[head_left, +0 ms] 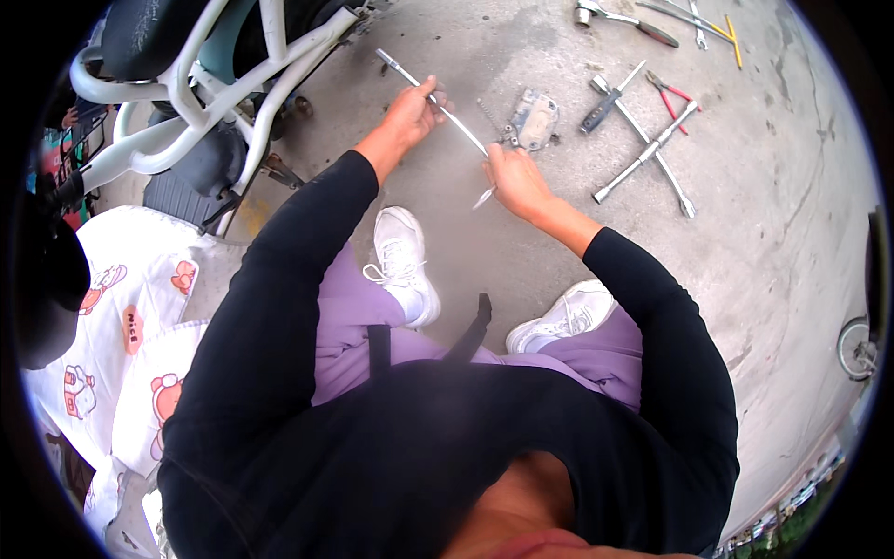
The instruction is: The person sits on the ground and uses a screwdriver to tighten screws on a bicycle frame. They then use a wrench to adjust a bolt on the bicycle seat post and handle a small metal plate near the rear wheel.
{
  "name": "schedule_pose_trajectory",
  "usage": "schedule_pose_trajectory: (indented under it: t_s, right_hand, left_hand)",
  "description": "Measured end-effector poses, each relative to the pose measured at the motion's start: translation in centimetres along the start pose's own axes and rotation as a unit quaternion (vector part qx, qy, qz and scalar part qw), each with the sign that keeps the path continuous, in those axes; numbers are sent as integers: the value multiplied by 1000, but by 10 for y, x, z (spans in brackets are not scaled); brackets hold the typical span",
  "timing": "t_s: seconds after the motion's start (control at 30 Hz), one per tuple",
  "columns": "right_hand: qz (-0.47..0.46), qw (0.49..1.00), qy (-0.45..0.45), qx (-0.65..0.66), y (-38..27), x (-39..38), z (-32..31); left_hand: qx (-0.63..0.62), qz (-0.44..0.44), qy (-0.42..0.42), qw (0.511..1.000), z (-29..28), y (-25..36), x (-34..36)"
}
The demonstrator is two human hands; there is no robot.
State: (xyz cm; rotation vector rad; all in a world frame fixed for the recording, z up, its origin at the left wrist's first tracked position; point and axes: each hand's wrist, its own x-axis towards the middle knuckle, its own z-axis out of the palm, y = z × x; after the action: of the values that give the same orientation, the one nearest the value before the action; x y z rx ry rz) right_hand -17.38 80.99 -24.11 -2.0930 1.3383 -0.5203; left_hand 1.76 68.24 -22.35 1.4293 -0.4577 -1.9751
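A long, thin metal rod (461, 128) with a thicker, socket-like far end slants between my hands, above the concrete ground. My left hand (413, 114) is closed round its upper part, just below that thicker end. Lower down and to the right, my right hand (515, 179) grips the same rod, its fingers wrapped and partly hidden. A small shiny tip pokes out below the right hand; I cannot tell whether it belongs to the rod. Just beyond my right hand lies a dusty, greyish flat part (535, 119) on the ground.
To the right lie a cross wrench (643, 160), a screwdriver (599, 112) and red-handled pliers (672, 101). Farther off are a ratchet wrench (626, 20) and a yellow-handled tool (733, 42). A white-framed vehicle (196, 93) stands left, near a printed white cloth (140, 307).
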Motion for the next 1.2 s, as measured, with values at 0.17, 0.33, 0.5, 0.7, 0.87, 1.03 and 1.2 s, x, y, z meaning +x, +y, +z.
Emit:
schedule_pose_trajectory:
  t_s: [0.17, 0.33, 0.5, 0.7, 0.87, 1.03, 1.2]
  right_hand:
    - [-31, 997, 63, -45, -12, 32, 29]
    - [-29, 995, 96, 1, -21, 28, 47]
    - [-14, 1000, -1, 14, -7, 1, 32]
    - [-77, 992, -93, 37, 42, -33, -21]
    - [376, 920, 68, -85, 133, -59, -97]
    - [539, 827, 151, 46, 204, -95, -96]
    - [560, 796, 182, 141, 225, -88, -80]
  left_hand:
    - [32, 48, 35, 998, -22, 26, -5]
    - [62, 57, 16, 996, -23, 31, -13]
    - [77, 35, -4, 996, -6, 8, -9]
    - [177, -63, 79, 979, -25, -42, 7]
    - [208, -101, 46, 972, -4, -75, 1]
    - [292, -69, -19, 954, 45, -105, 4]
    - [440, 20, -172, 881, 97, -162, 11]
